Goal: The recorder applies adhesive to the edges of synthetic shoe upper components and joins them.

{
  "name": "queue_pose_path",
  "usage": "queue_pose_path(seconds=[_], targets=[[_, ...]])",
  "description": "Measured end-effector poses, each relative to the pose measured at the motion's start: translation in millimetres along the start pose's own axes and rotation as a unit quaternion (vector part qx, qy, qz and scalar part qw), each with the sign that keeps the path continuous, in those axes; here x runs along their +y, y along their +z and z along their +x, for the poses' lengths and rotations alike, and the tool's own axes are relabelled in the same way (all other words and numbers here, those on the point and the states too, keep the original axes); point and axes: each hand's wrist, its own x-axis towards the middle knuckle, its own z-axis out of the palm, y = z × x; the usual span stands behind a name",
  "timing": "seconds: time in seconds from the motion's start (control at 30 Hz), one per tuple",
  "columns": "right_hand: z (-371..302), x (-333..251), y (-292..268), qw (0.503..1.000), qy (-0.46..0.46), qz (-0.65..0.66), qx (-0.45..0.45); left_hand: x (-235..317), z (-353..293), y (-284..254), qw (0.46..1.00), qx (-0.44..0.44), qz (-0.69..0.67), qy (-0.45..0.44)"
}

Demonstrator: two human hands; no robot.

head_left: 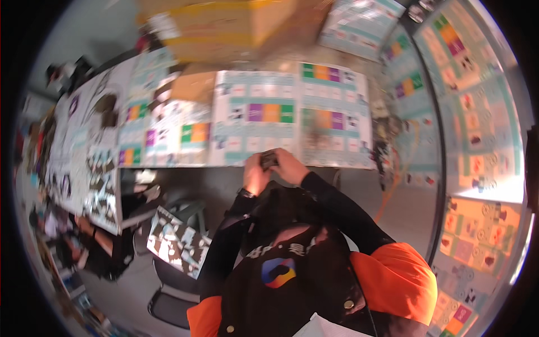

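Both my hands meet at the front edge of the table, in front of my chest. Between them is a small dark, block-shaped object point(269, 160) whose kind I cannot make out. My left hand point(256, 177) is closed on its left side, and the fingers of my right hand point(289, 167) close on it from the right. Just beyond lie large printed sheets point(255, 147) with purple, orange, green and pale blue blocks, covering the tabletop. The undersides of my fingers are hidden.
Cardboard boxes point(216, 33) with yellow tape stand at the back. Cables and small parts point(383, 163) sit at the table's right end. At left are a chair point(169, 308), a black-and-white patterned board point(178, 241) and a seated person point(104, 247). Printed panels point(477, 140) line the right.
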Motion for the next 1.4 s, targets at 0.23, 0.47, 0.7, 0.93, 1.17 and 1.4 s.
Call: queue_pose_path(seconds=[0.23, 0.47, 0.7, 0.93, 1.17, 1.4], targets=[[-38.5, 121.0, -90.5, 0.996, 0.039, -0.032, 0.067, -23.5, 60.5, 149.1, 0.950, -0.020, 0.290, 0.116], [-35.7, 177.0, -105.4, 0.996, 0.042, 0.020, 0.074, -52.7, 93.0, 189.7, 0.945, 0.000, 0.301, 0.123], [-26.7, 184.9, -91.5, 0.994, 0.026, 0.026, 0.104, -70.3, 95.3, 195.1, 0.926, 0.047, 0.341, 0.157], [-30.7, 171.9, -101.8, 0.997, 0.001, 0.042, 0.065, -63.5, 85.7, 197.6, 0.928, 0.050, 0.331, 0.166], [-26.4, 169.4, -98.7, 0.997, -0.013, 0.055, 0.047, -68.7, 79.5, 198.8, 0.946, 0.064, 0.293, 0.122], [-16.4, 178.5, -91.1, 0.995, -0.033, 0.071, 0.067, -68.3, 88.3, 193.6, 0.929, 0.070, 0.325, 0.163]])
